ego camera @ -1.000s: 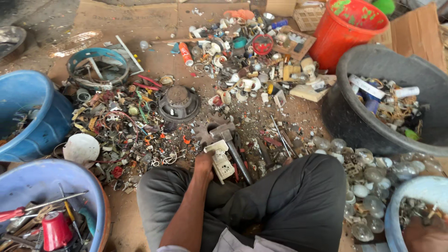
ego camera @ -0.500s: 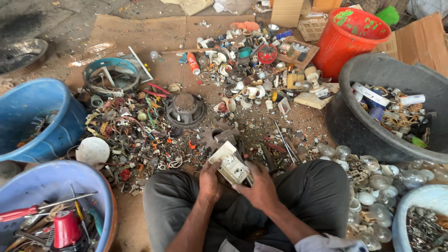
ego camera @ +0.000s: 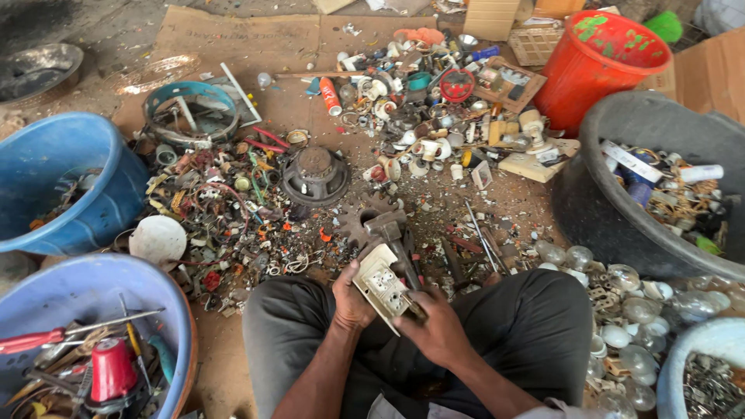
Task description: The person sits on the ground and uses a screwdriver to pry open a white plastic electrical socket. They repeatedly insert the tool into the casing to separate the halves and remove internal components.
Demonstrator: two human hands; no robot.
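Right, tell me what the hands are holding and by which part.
Both hands hold one cream-coloured socket plate: the left hand grips its left edge, and the right hand holds its lower right end.

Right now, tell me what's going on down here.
A person sits cross-legged on the ground, sorting scrap. The left hand and the right hand together hold a cream-coloured electrical socket plate over the lap. Just beyond it a hammer lies on the dirt. Ahead spreads a pile of wires and small parts, with loose light bulbs to the person's right. Blue tubs, a dark basin and a red bucket ring the spot.
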